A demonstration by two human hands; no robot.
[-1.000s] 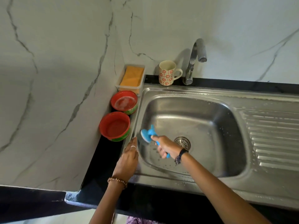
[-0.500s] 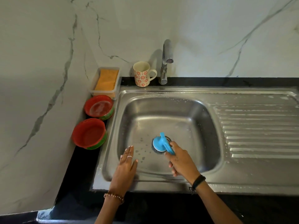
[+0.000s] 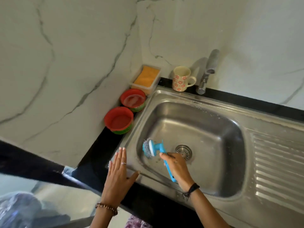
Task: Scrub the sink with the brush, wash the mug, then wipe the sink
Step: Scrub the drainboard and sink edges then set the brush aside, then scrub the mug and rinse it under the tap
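Note:
My right hand [image 3: 176,167] grips the handle of a blue brush [image 3: 152,148] inside the steel sink [image 3: 205,129]. The brush's round bristle head presses against the basin's left wall, left of the drain [image 3: 183,151]. My left hand [image 3: 119,170] lies flat with straight fingers on the sink's front left rim. A cream mug [image 3: 181,79] with red flowers stands upright on the back ledge, left of the tap [image 3: 205,74].
Two red bowls [image 3: 119,120] [image 3: 133,100] stand on the black counter left of the sink. Behind them is a clear box with an orange sponge [image 3: 146,78]. The ribbed drainboard [image 3: 276,170] extends to the right. Marble walls close off the back and left.
The brush has moved from over the drain back to the basin's left wall. My left hand has shifted left onto the rim. The camera has swung left and tilted.

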